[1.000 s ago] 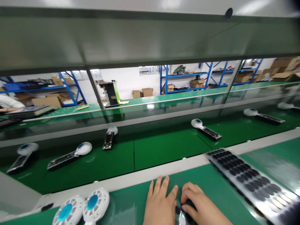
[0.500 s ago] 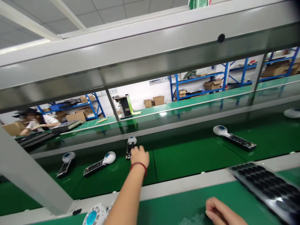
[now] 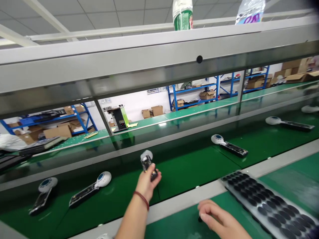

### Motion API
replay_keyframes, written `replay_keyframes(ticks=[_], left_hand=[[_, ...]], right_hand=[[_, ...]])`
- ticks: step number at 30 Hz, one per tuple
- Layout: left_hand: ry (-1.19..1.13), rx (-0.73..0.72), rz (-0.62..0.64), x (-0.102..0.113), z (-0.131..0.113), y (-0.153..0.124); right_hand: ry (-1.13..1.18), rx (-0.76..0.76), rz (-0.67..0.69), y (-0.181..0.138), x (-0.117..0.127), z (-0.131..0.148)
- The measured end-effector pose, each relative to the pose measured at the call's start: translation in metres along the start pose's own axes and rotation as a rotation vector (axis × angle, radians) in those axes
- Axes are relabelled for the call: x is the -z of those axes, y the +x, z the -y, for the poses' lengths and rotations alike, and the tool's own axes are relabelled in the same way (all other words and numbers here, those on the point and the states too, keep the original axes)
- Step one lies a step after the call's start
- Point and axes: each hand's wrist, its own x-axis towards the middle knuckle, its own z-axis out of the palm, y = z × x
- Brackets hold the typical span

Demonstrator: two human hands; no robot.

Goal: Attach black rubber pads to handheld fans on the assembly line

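My left hand (image 3: pixel 147 181), a red band on its wrist, reaches over the green conveyor belt (image 3: pixel 189 169) and is closed round the black handle of a small hand-held fan part (image 3: pixel 146 160), its white round head pointing up. My right hand (image 3: pixel 216 220) rests on the green bench (image 3: pixel 294 176) near the bottom edge, fingers curled over a small dark piece I cannot make out. Other fan parts lie on the belt: two to the left (image 3: pixel 91 188) (image 3: pixel 43 194) and two to the right (image 3: pixel 228 144) (image 3: pixel 286 123).
A tray of black round pads (image 3: pixel 269 202) lies at the lower right. A grey metal frame beam (image 3: pixel 149 71) crosses overhead with two bottles on it. Blue shelves with cardboard boxes (image 3: pixel 194 91) and a small machine (image 3: pixel 119 118) stand beyond the far bench.
My left hand left the bench, reached out to the belt, took hold of the fan part and lifted it. The view tilted upward. My right hand stayed low on the bench.
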Motion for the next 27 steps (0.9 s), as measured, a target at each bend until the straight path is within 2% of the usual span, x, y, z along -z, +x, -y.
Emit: replay_keyframes(ticks=[2,4,7,11,14,19,27], left_hand=[[-0.096,-0.039,0.076,-0.014,0.022,-0.043],[-0.145,-0.018,0.132,-0.021,0.046,-0.081],[-0.124,0.001,0.173,-0.021,0.080,-0.114],[0.026,-0.072,0.115,-0.013,0.109,-0.119],[0.109,-0.117,0.059,-0.009,0.118,-0.117],[0.101,-0.083,0.000,-0.010,0.116,-0.124],[0.114,-0.007,0.000,-0.010,0.113,-0.128]], right_hand=[[0.042,0.006,0.010,0.003,0.005,0.015],[0.089,0.018,0.058,0.005,0.005,0.031],[0.145,0.021,0.098,0.007,0.000,0.054],[0.075,0.002,0.096,0.006,-0.012,0.065],[0.009,0.000,0.095,0.004,-0.021,0.059],[-0.036,-0.021,0.101,0.002,-0.028,0.053],[-0.067,-0.044,0.078,0.000,-0.030,0.050]])
